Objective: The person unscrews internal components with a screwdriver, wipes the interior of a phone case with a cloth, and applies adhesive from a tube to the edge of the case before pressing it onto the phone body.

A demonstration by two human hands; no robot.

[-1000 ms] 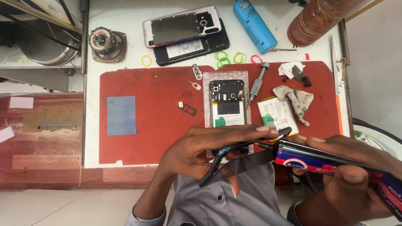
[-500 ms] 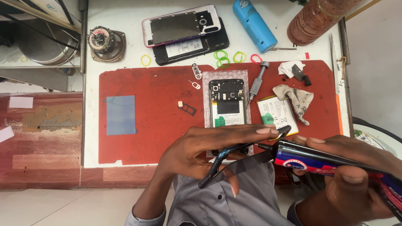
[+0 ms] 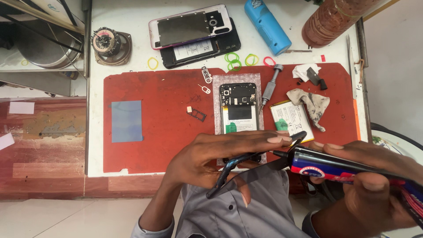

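The left hand (image 3: 211, 156) grips a black phone frame (image 3: 246, 161) edge-on above the lap. The right hand (image 3: 370, 185) grasps a glue tube (image 3: 335, 165), its nozzle touching the frame, near the red mat (image 3: 163, 110)

Just the one head-worn cam here, looking almost straight down on the red work mat (image 3: 167, 119) from above. The bench's far edge sits beyond the mat at the top of the frame, the wearer's lap and hands close underneath, so no second angle.
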